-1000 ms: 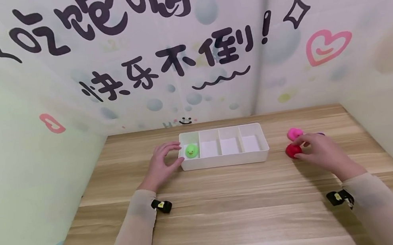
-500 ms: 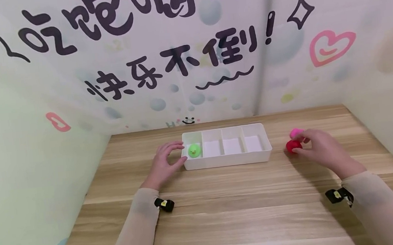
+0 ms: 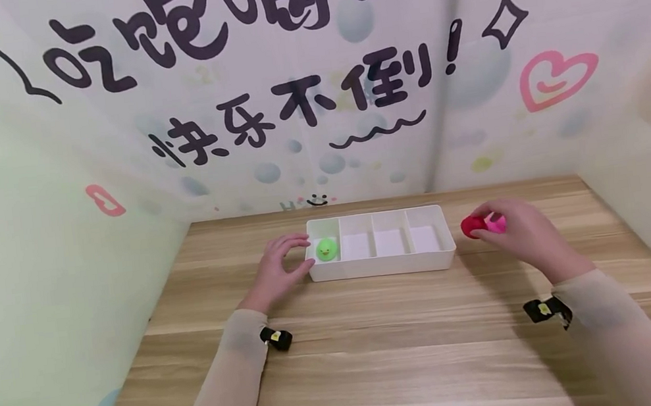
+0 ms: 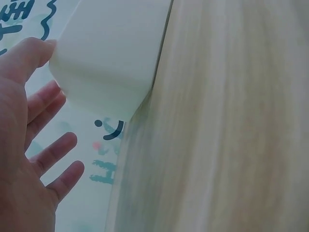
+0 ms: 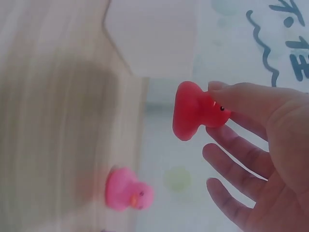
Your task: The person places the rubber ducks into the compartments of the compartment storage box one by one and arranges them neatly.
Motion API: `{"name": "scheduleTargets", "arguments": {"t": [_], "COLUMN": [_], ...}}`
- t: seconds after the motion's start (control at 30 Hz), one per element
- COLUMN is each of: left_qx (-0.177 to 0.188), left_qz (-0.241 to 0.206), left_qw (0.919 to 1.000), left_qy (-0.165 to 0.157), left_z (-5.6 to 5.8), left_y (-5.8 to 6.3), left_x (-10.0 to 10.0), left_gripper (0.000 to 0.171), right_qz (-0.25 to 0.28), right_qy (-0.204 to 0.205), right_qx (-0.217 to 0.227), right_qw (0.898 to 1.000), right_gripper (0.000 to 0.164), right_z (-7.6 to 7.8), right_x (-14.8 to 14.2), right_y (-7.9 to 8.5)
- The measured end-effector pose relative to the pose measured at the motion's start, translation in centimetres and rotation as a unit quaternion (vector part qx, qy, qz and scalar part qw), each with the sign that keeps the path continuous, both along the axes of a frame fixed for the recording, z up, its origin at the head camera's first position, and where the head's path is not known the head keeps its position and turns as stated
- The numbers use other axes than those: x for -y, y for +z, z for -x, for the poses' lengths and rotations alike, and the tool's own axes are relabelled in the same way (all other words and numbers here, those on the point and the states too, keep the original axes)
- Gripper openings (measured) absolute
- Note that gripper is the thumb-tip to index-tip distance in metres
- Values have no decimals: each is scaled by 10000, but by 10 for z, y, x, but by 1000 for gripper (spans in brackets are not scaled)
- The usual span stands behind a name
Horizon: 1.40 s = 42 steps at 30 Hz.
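Nearer than in the earlier frame to the right end of the white tray (image 3: 382, 266) and to the back edge of the worktop (image 3: 377, 350) stand the red duck (image 3: 474, 227) and the right hand (image 3: 521, 235). Thumb and fingers of that hand pinch the duck by its head, base downward, clear of the worktop. Key relation: the duck lies between the right hand and the tray, just beside the tray's right end; the tray's long axis runs roughly parallel to the back edge. Opposite, the left hand (image 3: 278, 271) rests spread fingers against the left end, beside the green duck (image 3: 326, 249) in the leftmost compartment. Of the two hands, the right is far nearer the red duck.
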<state>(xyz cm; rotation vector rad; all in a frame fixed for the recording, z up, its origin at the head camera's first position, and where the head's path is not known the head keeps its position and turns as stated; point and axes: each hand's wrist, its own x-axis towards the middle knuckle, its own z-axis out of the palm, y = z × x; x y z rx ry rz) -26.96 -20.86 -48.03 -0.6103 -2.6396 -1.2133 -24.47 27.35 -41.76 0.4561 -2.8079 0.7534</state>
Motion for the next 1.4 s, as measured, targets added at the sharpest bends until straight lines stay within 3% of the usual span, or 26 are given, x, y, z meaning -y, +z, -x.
{"name": "scheduleTargets", "arguments": {"t": [0.23,0.57,0.83,1.4], "left_qx": [-134,-101,-123,-161], "left_qz": [112,120,136,194], "left_qw": [9998,9999,9998,9996], "left_qy": [-37,-24,-71,-102], "left_z": [1,2,0,1], "left_y": [0,0,2,4], "left_x": [1,1,1,0], "left_gripper": [37,36,36,36], "right_qz": [-39,2,7,166], "right_qy": [101,287,474,872], "right_qx": [-121,114,-56,26], "right_qw": [9999,9995,9989,9960], "right_gripper": [26,34,30,27], "right_z": [9,21,28,36], "right_x": [22,56,77,128], "right_y": [9,25,23,23]}}
